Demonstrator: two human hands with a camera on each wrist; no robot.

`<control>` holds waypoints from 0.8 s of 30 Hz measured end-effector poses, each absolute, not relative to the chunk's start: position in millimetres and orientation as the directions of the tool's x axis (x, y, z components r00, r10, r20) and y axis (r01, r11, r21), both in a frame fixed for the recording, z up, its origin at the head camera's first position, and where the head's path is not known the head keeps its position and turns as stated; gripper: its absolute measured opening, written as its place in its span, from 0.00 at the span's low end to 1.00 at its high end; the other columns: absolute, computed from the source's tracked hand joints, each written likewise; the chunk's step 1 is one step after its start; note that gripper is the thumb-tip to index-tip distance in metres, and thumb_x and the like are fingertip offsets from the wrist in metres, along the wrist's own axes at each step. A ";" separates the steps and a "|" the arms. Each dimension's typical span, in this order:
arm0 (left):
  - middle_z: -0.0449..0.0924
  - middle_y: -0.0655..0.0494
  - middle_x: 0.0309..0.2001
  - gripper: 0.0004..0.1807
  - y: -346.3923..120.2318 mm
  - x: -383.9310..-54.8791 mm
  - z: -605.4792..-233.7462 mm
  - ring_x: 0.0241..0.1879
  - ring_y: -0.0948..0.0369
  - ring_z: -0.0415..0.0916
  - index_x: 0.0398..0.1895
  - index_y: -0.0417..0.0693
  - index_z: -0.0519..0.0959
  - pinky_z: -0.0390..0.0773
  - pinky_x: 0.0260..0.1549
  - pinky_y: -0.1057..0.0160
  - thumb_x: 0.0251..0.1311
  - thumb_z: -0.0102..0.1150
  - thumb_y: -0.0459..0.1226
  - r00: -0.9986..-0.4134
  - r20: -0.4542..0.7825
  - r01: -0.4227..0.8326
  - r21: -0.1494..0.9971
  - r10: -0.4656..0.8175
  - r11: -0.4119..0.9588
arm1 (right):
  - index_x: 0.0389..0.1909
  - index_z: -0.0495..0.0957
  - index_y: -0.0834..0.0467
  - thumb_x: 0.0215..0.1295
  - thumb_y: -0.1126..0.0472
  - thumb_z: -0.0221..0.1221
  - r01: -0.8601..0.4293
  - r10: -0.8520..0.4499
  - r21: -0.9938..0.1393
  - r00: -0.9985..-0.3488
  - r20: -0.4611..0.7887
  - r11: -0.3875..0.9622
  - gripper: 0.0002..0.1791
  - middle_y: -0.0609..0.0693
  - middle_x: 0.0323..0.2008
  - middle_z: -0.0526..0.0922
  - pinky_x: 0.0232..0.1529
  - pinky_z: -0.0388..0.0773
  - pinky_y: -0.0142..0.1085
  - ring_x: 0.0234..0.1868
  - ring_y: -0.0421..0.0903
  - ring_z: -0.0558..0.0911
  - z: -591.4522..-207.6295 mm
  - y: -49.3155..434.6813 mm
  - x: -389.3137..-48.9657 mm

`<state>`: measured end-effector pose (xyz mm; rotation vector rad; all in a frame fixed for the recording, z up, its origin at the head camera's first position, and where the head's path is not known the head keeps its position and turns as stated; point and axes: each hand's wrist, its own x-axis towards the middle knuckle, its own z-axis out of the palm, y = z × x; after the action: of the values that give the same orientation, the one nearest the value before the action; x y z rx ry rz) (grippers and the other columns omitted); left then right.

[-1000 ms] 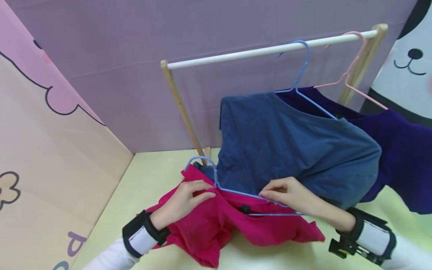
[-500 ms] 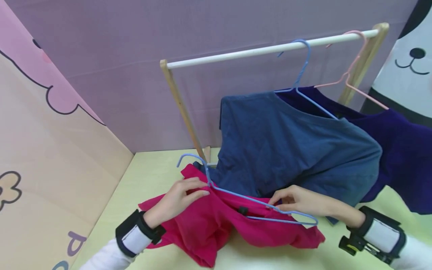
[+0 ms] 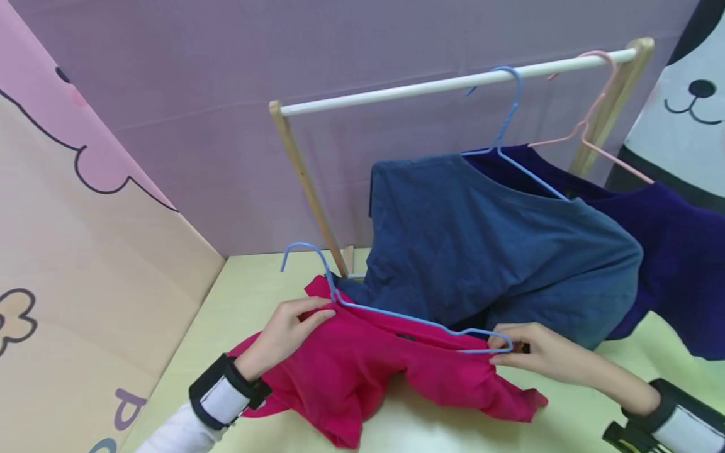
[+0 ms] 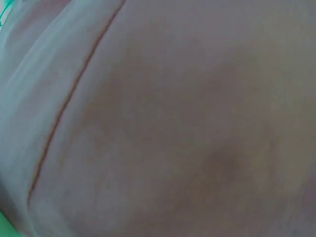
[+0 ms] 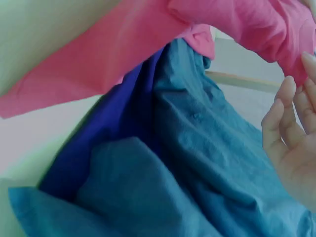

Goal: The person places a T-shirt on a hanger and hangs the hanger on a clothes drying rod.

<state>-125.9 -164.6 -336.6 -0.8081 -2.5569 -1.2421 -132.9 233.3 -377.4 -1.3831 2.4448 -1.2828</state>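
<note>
A crimson T-shirt [image 3: 340,358] lies bunched on the table with a blue wire hanger [image 3: 391,313] along its neckline. The hanger's hook rises to the upper left, and its left arm is hidden inside the shirt. My left hand [image 3: 286,330] pinches the shirt fabric beside the hanger's neck, thumb in front. At the other end, my right hand [image 3: 538,352] pinches the neckline, fingertips right around the hanger's looped right end. In the right wrist view the shirt [image 5: 237,17] shows along the top. Only blurred skin fills the left wrist view.
Behind the shirt stands a garment rack with a white rail [image 3: 385,94] and wooden legs. A blue-grey T-shirt [image 3: 498,245] on a blue hanger and a dark purple shirt [image 3: 674,251] on a pink hanger hang at its right. Patterned panels [image 3: 102,283] enclose the left side.
The hanger has slid left with my left hand, and its hook has swung out further left. My right hand has moved right along the neckline to the hanger's end.
</note>
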 end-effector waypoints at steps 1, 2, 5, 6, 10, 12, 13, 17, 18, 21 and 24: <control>0.80 0.50 0.38 0.13 -165.5 -125.8 -337.5 0.35 0.63 0.74 0.42 0.46 0.77 0.79 0.32 0.59 0.51 0.59 0.35 -0.832 0.387 0.550 0.665 0.396 0.505 | 0.29 0.72 0.50 0.54 0.67 0.57 -0.687 -0.728 -0.686 -0.594 0.341 0.239 0.08 0.42 0.25 0.73 0.19 0.73 0.30 0.23 0.36 0.72 -377.5 236.1 -132.0; 0.80 0.50 0.37 0.13 -166.4 -125.7 -338.6 0.34 0.63 0.74 0.42 0.46 0.77 0.79 0.32 0.59 0.51 0.59 0.35 -0.831 0.386 0.552 0.660 0.401 0.509 | 0.29 0.72 0.49 0.54 0.69 0.57 -0.693 -0.724 -0.682 -0.592 0.352 0.235 0.09 0.42 0.26 0.74 0.20 0.73 0.30 0.24 0.36 0.73 -377.1 238.6 -130.9; 0.81 0.51 0.36 0.12 -169.5 -125.7 -341.6 0.33 0.64 0.74 0.42 0.45 0.78 0.79 0.30 0.60 0.52 0.58 0.36 -0.827 0.386 0.558 0.648 0.409 0.518 | 0.32 0.74 0.49 0.54 0.71 0.56 -0.700 -0.718 -0.679 -0.588 0.373 0.220 0.12 0.43 0.29 0.76 0.22 0.73 0.28 0.27 0.37 0.75 -372.1 244.8 -129.0; 0.81 0.52 0.35 0.12 -170.6 -125.8 -342.8 0.32 0.65 0.74 0.41 0.46 0.78 0.79 0.30 0.61 0.52 0.58 0.36 -0.823 0.384 0.563 0.640 0.418 0.523 | 0.32 0.74 0.50 0.53 0.72 0.56 -0.703 -0.712 -0.675 -0.590 0.381 0.221 0.12 0.43 0.30 0.77 0.24 0.73 0.28 0.29 0.38 0.75 -369.2 246.0 -128.8; 0.81 0.55 0.34 0.12 -173.1 -124.8 -347.1 0.31 0.67 0.74 0.40 0.48 0.78 0.79 0.30 0.61 0.51 0.59 0.36 -0.809 0.371 0.583 0.605 0.455 0.542 | 0.32 0.76 0.47 0.52 0.71 0.58 -0.740 -0.677 -0.612 -0.604 0.420 0.280 0.13 0.40 0.31 0.78 0.27 0.72 0.26 0.31 0.37 0.75 -356.4 246.2 -129.3; 0.82 0.55 0.34 0.12 -172.2 -123.8 -348.3 0.31 0.67 0.74 0.40 0.48 0.78 0.79 0.30 0.61 0.50 0.59 0.35 -0.804 0.369 0.590 0.594 0.467 0.547 | 0.31 0.76 0.47 0.50 0.71 0.59 -0.753 -0.658 -0.584 -0.609 0.444 0.302 0.14 0.39 0.30 0.78 0.28 0.72 0.25 0.32 0.36 0.75 -351.6 243.7 -130.0; 0.82 0.55 0.34 0.12 -170.9 -123.2 -348.4 0.32 0.67 0.75 0.41 0.48 0.78 0.79 0.31 0.61 0.50 0.59 0.35 -0.802 0.371 0.592 0.593 0.467 0.546 | 0.31 0.76 0.46 0.49 0.71 0.59 -0.760 -0.648 -0.570 -0.608 0.458 0.311 0.15 0.39 0.30 0.78 0.29 0.73 0.24 0.32 0.36 0.75 -349.9 241.8 -130.4; 0.81 0.54 0.36 0.13 -163.5 -122.0 -346.9 0.36 0.66 0.75 0.41 0.48 0.78 0.79 0.34 0.59 0.49 0.60 0.34 -0.803 0.398 0.594 0.597 0.443 0.540 | 0.31 0.76 0.47 0.45 0.73 0.61 -0.796 -0.608 -0.526 -0.584 0.538 0.299 0.18 0.40 0.30 0.78 0.32 0.72 0.23 0.33 0.36 0.75 -345.3 229.1 -129.9; 0.81 0.54 0.36 0.13 -161.4 -121.6 -346.1 0.36 0.66 0.74 0.41 0.48 0.78 0.79 0.34 0.59 0.49 0.60 0.34 -0.804 0.404 0.593 0.599 0.436 0.538 | 0.31 0.76 0.47 0.44 0.74 0.62 -0.803 -0.602 -0.520 -0.576 0.553 0.292 0.18 0.40 0.30 0.78 0.33 0.72 0.23 0.33 0.37 0.75 -344.2 225.2 -129.1; 0.80 0.54 0.37 0.13 -156.2 -120.5 -344.1 0.36 0.65 0.74 0.42 0.49 0.77 0.79 0.34 0.59 0.49 0.60 0.34 -0.807 0.416 0.589 0.612 0.419 0.527 | 0.32 0.76 0.48 0.42 0.73 0.63 -0.814 -0.589 -0.511 -0.563 0.580 0.275 0.19 0.42 0.31 0.79 0.35 0.73 0.23 0.34 0.37 0.75 -341.1 213.3 -125.1; 0.80 0.52 0.38 0.13 -152.0 -119.1 -342.4 0.37 0.64 0.74 0.42 0.48 0.77 0.79 0.34 0.59 0.50 0.60 0.35 -0.809 0.414 0.586 0.624 0.417 0.517 | 0.33 0.77 0.47 0.41 0.72 0.64 -0.815 -0.579 -0.507 -0.565 0.588 0.281 0.19 0.43 0.34 0.79 0.37 0.73 0.23 0.36 0.37 0.76 -340.0 204.2 -120.3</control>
<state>-119.1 -152.0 -342.4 -0.8537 -2.5452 -1.1688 -120.3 204.2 -340.0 -1.5376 2.7320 -1.4027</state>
